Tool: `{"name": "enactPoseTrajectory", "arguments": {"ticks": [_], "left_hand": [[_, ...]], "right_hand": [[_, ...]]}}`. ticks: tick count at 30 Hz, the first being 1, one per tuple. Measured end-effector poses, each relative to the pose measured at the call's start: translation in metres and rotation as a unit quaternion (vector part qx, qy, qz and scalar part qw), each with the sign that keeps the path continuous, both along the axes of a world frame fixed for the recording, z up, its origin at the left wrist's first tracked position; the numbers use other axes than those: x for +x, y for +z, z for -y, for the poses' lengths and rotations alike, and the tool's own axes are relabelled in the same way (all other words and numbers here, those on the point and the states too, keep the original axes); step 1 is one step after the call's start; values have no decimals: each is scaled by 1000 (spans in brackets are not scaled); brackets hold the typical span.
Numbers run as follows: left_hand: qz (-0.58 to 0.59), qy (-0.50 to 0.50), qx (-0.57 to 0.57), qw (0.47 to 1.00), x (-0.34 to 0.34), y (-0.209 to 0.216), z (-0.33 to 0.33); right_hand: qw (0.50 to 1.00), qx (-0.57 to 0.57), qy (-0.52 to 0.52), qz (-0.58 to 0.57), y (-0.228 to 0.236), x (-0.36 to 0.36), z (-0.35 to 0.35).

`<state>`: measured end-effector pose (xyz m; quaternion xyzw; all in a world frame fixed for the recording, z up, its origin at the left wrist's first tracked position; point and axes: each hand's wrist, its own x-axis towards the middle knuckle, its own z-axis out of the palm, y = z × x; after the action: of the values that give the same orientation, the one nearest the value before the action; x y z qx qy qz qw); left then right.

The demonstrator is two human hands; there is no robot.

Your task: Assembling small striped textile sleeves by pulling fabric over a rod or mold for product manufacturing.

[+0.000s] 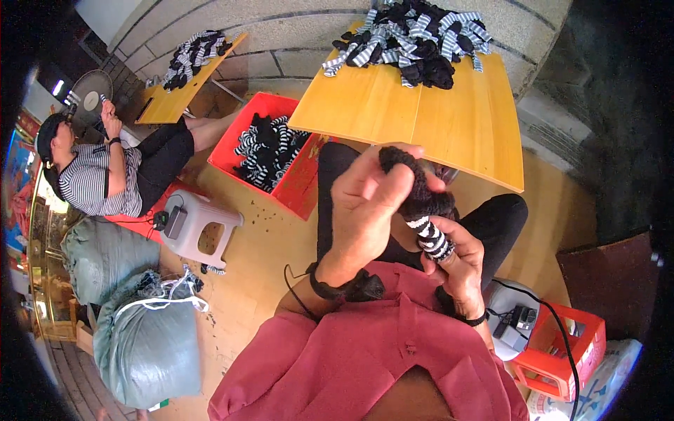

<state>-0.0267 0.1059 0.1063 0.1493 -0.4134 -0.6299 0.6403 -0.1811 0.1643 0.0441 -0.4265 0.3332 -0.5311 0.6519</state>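
While both my hands are busy near the close edge of the yellow table (pixel 372 105), I hold the black knit piece (pixel 426 201) between them, on my side of the table. Its long axis runs slantwise to that edge: the dark, bunched end points away from me and a little left, toward the table's left half, and the striped cuff (pixel 433 239), black and white, points back from the table, toward me and slightly right. How high it sits against the tabletop I cannot tell.

My left hand (pixel 365 203) is closed on the dark end, the one nearer the table; my thumb lies across the fabric and the fingers are bent behind it, with only the knit between them. My right hand (pixel 460 263), farther from the table, is closed around the striped cuff, thumb and fingers drawn in with little gap; whether a fingertip is inside the cuff I cannot tell.

On the far part of the table lies a heap of black and striped knit pieces (pixel 414 42). Just beside the table's left edge stands a red crate (pixel 298 189) with more such pieces in it. Well to the left of the table sits a co-worker (pixel 105 175) in a striped top, one hand (pixel 111 124) raised.
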Motion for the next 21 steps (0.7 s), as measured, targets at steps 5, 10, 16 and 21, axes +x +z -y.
{"name": "enactPoseTrajectory", "arguments": {"ticks": [5, 10, 16, 21], "left_hand": [[-9, 118, -54, 992, 20, 0, 15], [-74, 66, -23, 995, 20, 1, 14], [8, 84, 1, 996, 15, -4, 5], [-57, 134, 18, 989, 23, -8, 15]], "right_hand": [[998, 5, -36, -54, -8, -8, -8], [995, 0, -55, -81, -5, -9, -9], [998, 25, -37, -48, 1, -2, -4], [997, 52, -7, -60, -3, -13, -8]]}}
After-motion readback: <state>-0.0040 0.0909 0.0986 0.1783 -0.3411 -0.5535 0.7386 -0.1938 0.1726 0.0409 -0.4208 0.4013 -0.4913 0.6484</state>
